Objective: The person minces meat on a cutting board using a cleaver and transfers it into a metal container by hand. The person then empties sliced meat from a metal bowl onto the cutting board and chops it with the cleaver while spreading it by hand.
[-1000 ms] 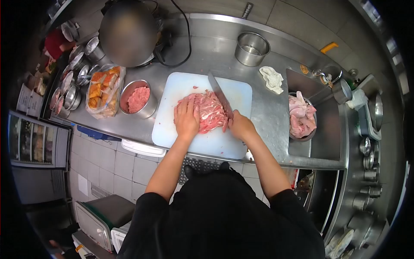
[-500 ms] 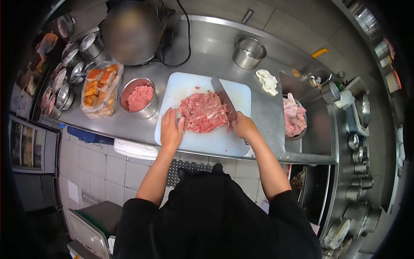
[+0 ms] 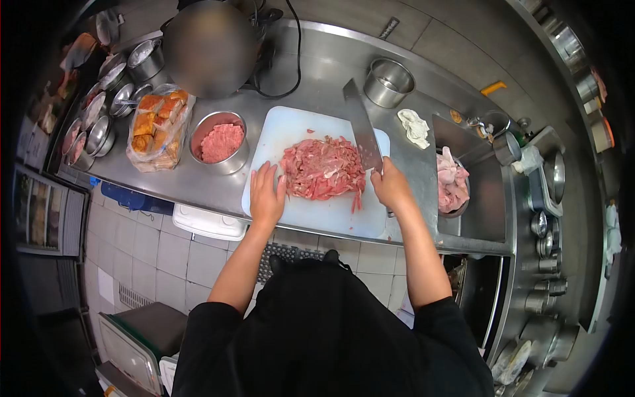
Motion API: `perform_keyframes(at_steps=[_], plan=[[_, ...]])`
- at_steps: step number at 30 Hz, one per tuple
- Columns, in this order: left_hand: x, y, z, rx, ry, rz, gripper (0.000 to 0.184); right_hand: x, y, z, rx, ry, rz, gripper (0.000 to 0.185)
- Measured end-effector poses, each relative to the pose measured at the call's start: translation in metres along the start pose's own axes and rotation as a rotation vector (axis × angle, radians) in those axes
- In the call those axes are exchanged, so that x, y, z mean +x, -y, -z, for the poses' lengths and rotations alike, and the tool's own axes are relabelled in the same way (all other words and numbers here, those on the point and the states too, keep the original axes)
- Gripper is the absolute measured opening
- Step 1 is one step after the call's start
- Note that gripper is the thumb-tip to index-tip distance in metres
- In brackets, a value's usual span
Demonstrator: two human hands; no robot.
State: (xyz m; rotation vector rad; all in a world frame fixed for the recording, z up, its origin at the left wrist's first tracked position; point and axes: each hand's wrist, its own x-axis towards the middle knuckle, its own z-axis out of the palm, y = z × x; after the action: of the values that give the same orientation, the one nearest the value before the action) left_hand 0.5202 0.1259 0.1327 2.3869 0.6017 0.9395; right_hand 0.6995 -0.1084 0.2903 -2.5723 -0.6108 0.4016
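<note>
the left hand point(image 3: 267, 198) is spread palm down at the left side of the white cutting board point(image 3: 317, 220), its fingers a little apart and holding nothing; the thumb is right by the heap of raw meat point(image 3: 322, 169), though whether they touch one cannot tell. the heap lies in loose strips in the middle of the board. the right hand point(image 3: 393, 184) has its fingers clamped on the knife point(image 3: 362, 126) — the broad blade slants away along the heap's right side, its tip out past the board's far edge, above the steel tabletop point(image 3: 325, 83). left of the board stands a steel pot point(image 3: 234, 161) of minced meat point(image 3: 221, 143), with a plastic bag point(image 3: 159, 129) of golden-brown pieces near it. to the right lie a crumpled white cloth point(image 3: 414, 128) and, in the sink point(image 3: 486, 205), pale raw poultry point(image 3: 452, 180)
</note>
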Motion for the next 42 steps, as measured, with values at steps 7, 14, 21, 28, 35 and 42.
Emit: perform_keyframes(at_steps=[7, 14, 21, 28, 35, 42], plan=[[-0.002, 0.001, 0.001, 0.015, -0.004, 0.015, 0.040, 0.019, -0.020, -0.015, -0.104, 0.178, -0.030, 0.040], [0.001, -0.001, 0.002, 0.005, -0.009, -0.011, 0.038, 0.025, -0.042, -0.031, -0.148, 0.167, -0.079, 0.037], [0.001, -0.003, 0.002, -0.008, 0.007, 0.011, 0.036, 0.016, -0.060, -0.029, -0.099, 0.072, -0.085, 0.034], [-0.002, -0.002, 0.001, -0.028, -0.001, -0.018, 0.034, 0.012, -0.066, -0.046, -0.058, 0.087, -0.113, 0.031], [-0.001, -0.003, 0.000, -0.012, 0.006, -0.005, 0.033, -0.011, -0.034, -0.001, 0.062, 0.027, -0.035, 0.032], [0.000, -0.003, 0.002, 0.004, 0.015, -0.010, 0.034, 0.002, -0.048, -0.033, -0.058, 0.199, -0.019, 0.029]])
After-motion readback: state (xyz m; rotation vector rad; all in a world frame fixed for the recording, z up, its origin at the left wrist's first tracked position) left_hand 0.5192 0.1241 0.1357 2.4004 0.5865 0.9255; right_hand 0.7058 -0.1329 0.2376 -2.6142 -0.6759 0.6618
